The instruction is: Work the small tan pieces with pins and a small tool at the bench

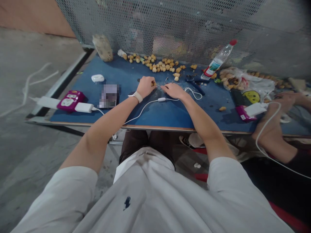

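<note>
Blue worktop (170, 113) lies beneath both hands; the left hand (145, 84) has its fingers clamped on a small tan nut (153, 83), apparently to steady it while one side faces the other hand; the right hand (173, 89) has its fingers together on what looks like a thin rod (157, 85), aimed at the nut, though whether they touch is too small to tell; both wrists rest low, probably for steadiness. Loose nuts (167, 67) line the far edge, likely to leave working room in front; the bottle (215, 66) stands near that edge, right of them; the blue-handled tool (198, 87) lies just beyond the right hand, within easy reach; the white cable (145, 105) runs over the near edge.
</note>
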Demonstrator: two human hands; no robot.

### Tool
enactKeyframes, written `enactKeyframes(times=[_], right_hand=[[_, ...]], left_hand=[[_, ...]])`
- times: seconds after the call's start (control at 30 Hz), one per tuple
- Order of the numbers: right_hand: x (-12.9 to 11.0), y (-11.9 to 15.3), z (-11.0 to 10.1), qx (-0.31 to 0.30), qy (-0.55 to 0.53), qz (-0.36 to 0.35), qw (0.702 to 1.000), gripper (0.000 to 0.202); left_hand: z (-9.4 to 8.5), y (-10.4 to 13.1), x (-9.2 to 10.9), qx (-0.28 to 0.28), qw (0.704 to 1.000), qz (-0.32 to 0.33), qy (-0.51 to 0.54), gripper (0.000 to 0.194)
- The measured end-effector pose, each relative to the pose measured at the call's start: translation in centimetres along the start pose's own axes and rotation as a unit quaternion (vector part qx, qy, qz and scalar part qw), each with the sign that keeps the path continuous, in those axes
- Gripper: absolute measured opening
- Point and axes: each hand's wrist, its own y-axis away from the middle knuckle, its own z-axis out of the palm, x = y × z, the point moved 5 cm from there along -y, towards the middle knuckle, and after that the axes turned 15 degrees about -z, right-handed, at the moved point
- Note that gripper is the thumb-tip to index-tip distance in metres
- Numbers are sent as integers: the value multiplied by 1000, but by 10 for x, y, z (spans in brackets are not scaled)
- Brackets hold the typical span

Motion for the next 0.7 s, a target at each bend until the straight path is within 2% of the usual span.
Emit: enactKeyframes(times=[0.17,0.5,0.57,0.7], right_hand=[[2,0,0,5,-4,2,1000,65],[7,-2,4,13,-16,-2,1000,67],[13,-2,3,29,-20,11,999,67],[34,2,0,67,-22,72,995,61]], left_hand=[[1,-1,-1,3,1000,6,-24,15],[6,-5,-6,4,1000,11,12,12],[6,-3,-4,7,1000,10,15,13],[4,13,11,20,999,45,-12,30]])
